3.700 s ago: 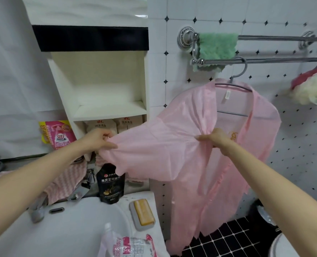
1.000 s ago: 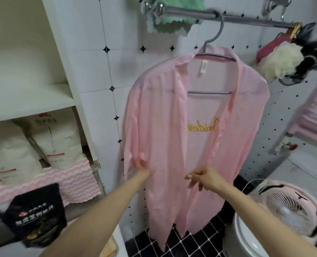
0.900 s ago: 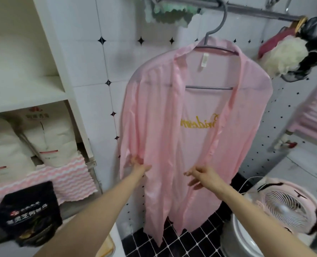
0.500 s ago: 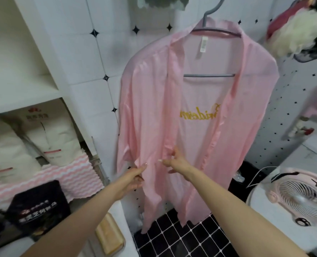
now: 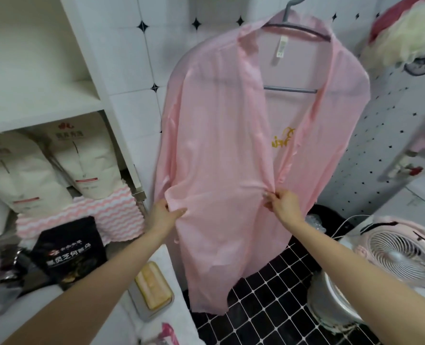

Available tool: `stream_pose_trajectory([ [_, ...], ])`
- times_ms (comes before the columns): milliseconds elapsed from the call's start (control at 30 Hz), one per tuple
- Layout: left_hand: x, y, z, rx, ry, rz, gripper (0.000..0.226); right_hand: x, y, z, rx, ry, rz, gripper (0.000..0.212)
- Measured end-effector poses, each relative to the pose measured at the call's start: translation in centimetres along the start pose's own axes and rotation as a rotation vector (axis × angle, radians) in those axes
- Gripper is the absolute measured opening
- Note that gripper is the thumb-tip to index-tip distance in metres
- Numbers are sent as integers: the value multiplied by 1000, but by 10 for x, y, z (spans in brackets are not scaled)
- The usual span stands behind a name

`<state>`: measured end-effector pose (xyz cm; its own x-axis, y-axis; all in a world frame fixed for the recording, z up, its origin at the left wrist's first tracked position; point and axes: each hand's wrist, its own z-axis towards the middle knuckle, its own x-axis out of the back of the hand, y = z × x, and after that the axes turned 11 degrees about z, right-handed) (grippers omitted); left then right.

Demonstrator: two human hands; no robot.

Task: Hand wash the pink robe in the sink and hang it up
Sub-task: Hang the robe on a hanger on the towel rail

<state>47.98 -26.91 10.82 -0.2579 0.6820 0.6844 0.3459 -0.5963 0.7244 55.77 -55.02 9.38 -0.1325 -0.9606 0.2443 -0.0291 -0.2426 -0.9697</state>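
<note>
Straightening was the step in hand: left hand (image 5: 165, 215) and right hand (image 5: 284, 206) each pinched the left panel of the robe (image 5: 221, 145) on its hanger (image 5: 291, 89); the next move probably required a gentle release.

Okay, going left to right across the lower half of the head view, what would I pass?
Black pouch → left hand → pink robe → right hand → pink fan.

The hook of the hanger (image 5: 291, 89) runs off the top edge, a front panel of the pink robe (image 5: 218, 145) covers most of the gold lettering (image 5: 283, 140), fingers of the left hand (image 5: 163, 214) lie behind the cloth, and the right edge cuts the fan (image 5: 400, 255)
</note>
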Motion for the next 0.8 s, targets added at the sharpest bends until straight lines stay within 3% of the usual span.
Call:
stream_pose_trajectory([
  [67,1,-2,3,85,-78,-161,24,7,1,-4,26,-46,-33,14],
  [167,6,-5,10,193,-135,-444,18,21,-4,-6,77,21,17,24],
  [267,10,-7,9,150,-113,-426,31,34,-9,-12,120,24,-137,22],
  [300,10,-8,6,143,-166,-363,31,37,-13,-16,59,-92,-181,20],
  [367,10,-10,0,174,-386,-192,21,42,-29,-26,-245,-541,-176,20],
  [400,11,-11,-1,174,-438,-98,14,44,-36,-28,-397,-729,-142,22],
  [433,11,-11,1,144,-379,-7,10,44,-44,-27,-449,-773,-102,25],
  [467,12,-12,5,96,-251,82,10,42,-45,-22,-423,-693,-84,27],
  [533,15,-11,9,4,-21,197,18,39,-38,-8,-107,-236,-216,27],
  [567,16,-10,9,-23,10,237,20,39,-35,-3,21,-97,-319,24],
  [600,16,-8,7,-43,18,279,21,38,-31,-1,61,-107,-372,19],
  [633,16,-8,6,-52,16,333,22,38,-30,-2,-14,-245,-383,13],
  [700,14,-8,5,-29,-42,268,21,43,-30,-11,-365,-663,-276,3],
  [733,12,-9,7,0,-126,179,19,44,-33,-15,-465,-756,-255,6],
  [767,13,-10,7,47,-234,106,16,44,-35,-17,-459,-746,-292,5],
  [800,13,-11,8,78,-312,64,16,44,-33,-13,-349,-625,-343,7],
])
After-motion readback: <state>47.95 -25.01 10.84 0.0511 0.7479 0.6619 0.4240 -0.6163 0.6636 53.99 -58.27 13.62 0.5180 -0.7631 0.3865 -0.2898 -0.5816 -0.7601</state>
